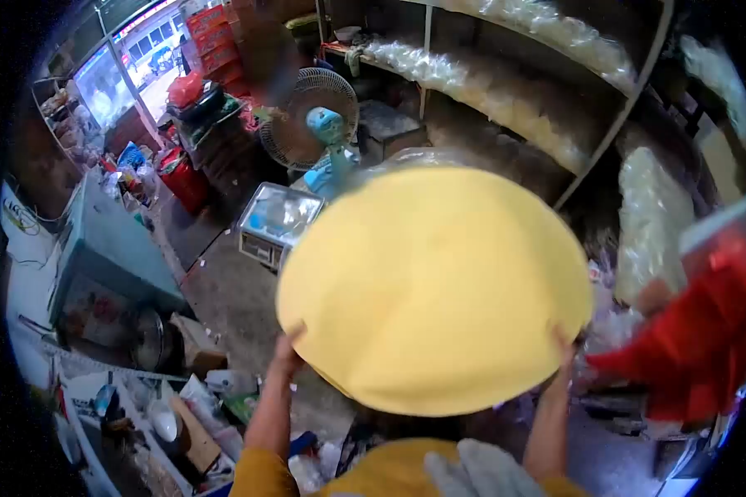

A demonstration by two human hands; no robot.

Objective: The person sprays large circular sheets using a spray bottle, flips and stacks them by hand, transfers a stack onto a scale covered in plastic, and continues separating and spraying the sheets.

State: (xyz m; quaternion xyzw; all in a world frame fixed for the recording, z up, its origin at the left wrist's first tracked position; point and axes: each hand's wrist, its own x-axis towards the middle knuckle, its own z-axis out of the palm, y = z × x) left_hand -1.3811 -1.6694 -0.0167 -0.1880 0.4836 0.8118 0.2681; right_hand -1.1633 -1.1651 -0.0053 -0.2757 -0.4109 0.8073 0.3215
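A large, round, pale yellow sheet (439,282) is held up in front of me, slightly creased and a little blurred. What it is made of I cannot tell. My left hand (288,349) grips its lower left edge, with the thumb on the near face and the other fingers hidden behind. At the lower right edge my right hand (565,346) pinches it the same way. Below the sheet, a grey glove or cloth (481,470) lies against my yellow clothing.
A fan (327,124) and a glass-topped box (280,217) stand beyond the sheet. Shelves (514,116) with clear-wrapped packs line the back. A blurred red cloth or bag (696,348) is close at right. Cluttered bins (141,422) fill the lower left.
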